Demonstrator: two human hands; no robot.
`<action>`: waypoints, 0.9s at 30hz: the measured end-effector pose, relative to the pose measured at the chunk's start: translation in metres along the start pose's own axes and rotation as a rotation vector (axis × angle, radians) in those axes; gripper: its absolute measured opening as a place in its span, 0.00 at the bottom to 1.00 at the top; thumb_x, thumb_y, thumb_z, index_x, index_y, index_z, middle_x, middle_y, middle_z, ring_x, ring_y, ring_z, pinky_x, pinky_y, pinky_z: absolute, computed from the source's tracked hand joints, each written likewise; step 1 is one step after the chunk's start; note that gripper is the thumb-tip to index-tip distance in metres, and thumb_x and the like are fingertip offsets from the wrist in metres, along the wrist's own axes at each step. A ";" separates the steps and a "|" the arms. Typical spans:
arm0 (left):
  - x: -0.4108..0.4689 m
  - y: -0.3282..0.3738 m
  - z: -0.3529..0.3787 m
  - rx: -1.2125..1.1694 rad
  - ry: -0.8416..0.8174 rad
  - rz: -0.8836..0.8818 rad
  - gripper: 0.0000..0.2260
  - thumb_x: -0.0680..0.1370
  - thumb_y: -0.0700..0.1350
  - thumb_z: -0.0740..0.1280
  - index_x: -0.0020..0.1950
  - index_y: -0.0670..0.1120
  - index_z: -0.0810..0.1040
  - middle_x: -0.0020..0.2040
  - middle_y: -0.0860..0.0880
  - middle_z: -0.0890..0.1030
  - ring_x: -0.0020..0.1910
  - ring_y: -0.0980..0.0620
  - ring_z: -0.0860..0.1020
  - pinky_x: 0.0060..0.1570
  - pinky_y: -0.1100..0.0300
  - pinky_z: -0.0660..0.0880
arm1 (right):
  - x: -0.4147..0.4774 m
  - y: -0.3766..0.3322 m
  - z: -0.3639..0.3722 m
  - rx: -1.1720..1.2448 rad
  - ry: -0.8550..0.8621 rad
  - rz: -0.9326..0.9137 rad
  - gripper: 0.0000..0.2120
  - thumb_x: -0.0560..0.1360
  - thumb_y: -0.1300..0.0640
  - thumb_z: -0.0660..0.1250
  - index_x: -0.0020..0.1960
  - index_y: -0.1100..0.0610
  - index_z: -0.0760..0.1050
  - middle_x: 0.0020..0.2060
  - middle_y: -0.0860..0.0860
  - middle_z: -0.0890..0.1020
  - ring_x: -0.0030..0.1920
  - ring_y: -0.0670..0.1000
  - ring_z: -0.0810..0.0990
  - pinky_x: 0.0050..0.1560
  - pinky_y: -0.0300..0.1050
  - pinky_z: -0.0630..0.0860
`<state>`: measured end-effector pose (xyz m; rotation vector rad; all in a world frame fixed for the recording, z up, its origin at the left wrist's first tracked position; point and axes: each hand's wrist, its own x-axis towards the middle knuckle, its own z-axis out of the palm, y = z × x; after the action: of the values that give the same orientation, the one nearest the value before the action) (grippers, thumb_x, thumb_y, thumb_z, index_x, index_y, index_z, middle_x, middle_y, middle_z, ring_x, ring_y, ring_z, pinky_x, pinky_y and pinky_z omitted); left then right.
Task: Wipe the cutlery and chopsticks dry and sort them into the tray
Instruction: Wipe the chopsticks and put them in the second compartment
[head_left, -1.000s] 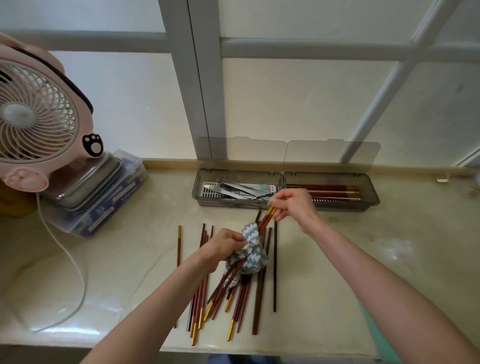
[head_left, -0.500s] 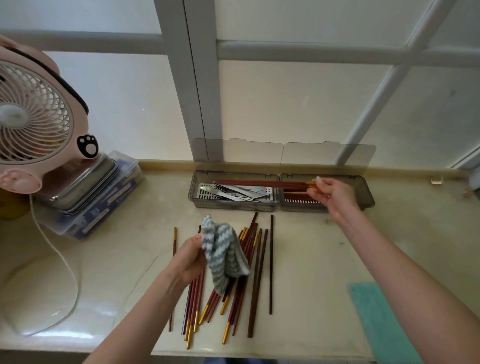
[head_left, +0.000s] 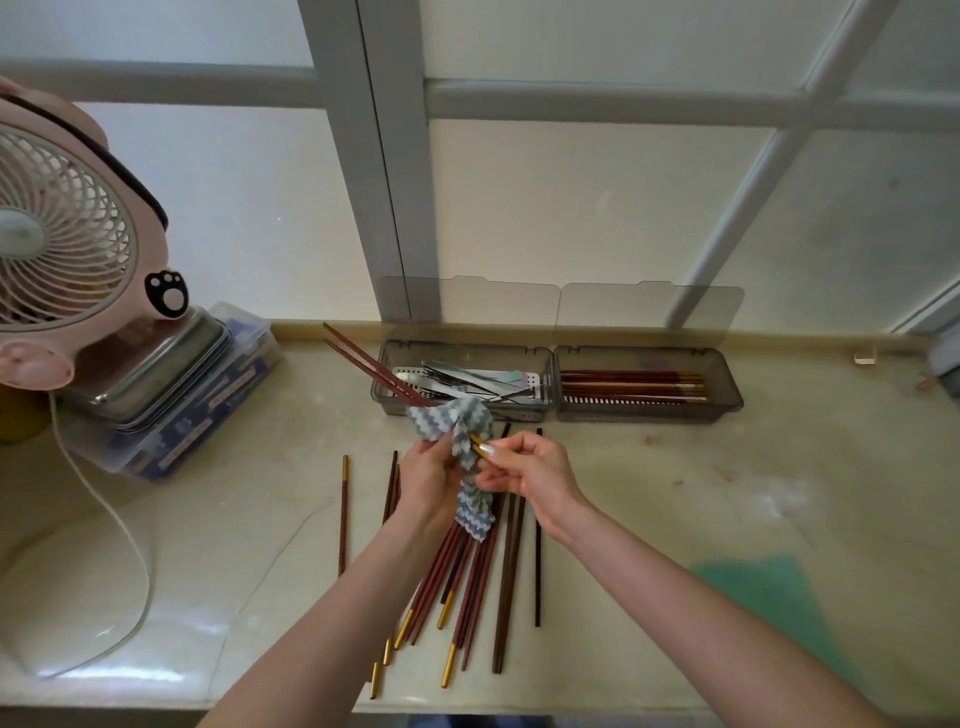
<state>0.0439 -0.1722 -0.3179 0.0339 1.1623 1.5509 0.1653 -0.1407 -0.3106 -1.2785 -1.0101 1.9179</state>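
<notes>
My left hand (head_left: 428, 480) grips a grey-and-white zigzag cloth (head_left: 462, 439) wrapped around a pair of red-brown chopsticks (head_left: 371, 366) that point up and left over the tray. My right hand (head_left: 527, 470) pinches their gold ends just right of the cloth. A grey two-part tray (head_left: 553, 410) stands by the window: metal cutlery (head_left: 480, 382) lies in its left compartment, several chopsticks (head_left: 631, 384) in its right. Several more chopsticks (head_left: 485, 571) lie loose on the counter under my hands, one chopstick (head_left: 343, 514) apart at the left.
A pink fan (head_left: 62, 234) stands at the left on stacked boxes (head_left: 171, 395), its white cord (head_left: 130, 545) trailing over the counter. A green cloth (head_left: 769, 597) lies at the right near the counter's front edge. The tray's lids (head_left: 561, 306) stand upright against the window.
My right hand has left the tray's right compartment and come back to the middle, now pinching a new pair of chopsticks. My left hand has wrapped the cloth around that pair.
</notes>
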 end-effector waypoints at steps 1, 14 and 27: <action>-0.001 0.002 0.001 0.047 0.033 0.018 0.06 0.78 0.32 0.58 0.47 0.36 0.74 0.42 0.41 0.79 0.39 0.49 0.79 0.35 0.62 0.78 | -0.001 0.000 0.001 -0.023 -0.016 0.001 0.03 0.74 0.70 0.66 0.47 0.68 0.75 0.34 0.61 0.81 0.30 0.54 0.82 0.33 0.42 0.80; 0.034 0.062 -0.010 0.057 0.171 0.050 0.06 0.78 0.33 0.60 0.53 0.35 0.73 0.42 0.45 0.78 0.40 0.52 0.78 0.33 0.64 0.78 | -0.005 -0.012 -0.033 -0.125 -0.102 0.177 0.09 0.71 0.74 0.63 0.37 0.62 0.72 0.28 0.60 0.78 0.21 0.49 0.73 0.21 0.37 0.66; 0.038 0.050 -0.023 -0.033 -0.047 0.030 0.14 0.79 0.35 0.53 0.62 0.40 0.72 0.54 0.42 0.80 0.53 0.47 0.80 0.48 0.56 0.80 | 0.000 -0.006 -0.040 0.274 -0.031 0.221 0.12 0.74 0.75 0.58 0.36 0.61 0.67 0.26 0.59 0.76 0.19 0.46 0.70 0.18 0.33 0.64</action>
<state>-0.0195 -0.1515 -0.3162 0.0661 1.1035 1.5876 0.2029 -0.1274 -0.3153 -1.2442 -0.6126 2.1606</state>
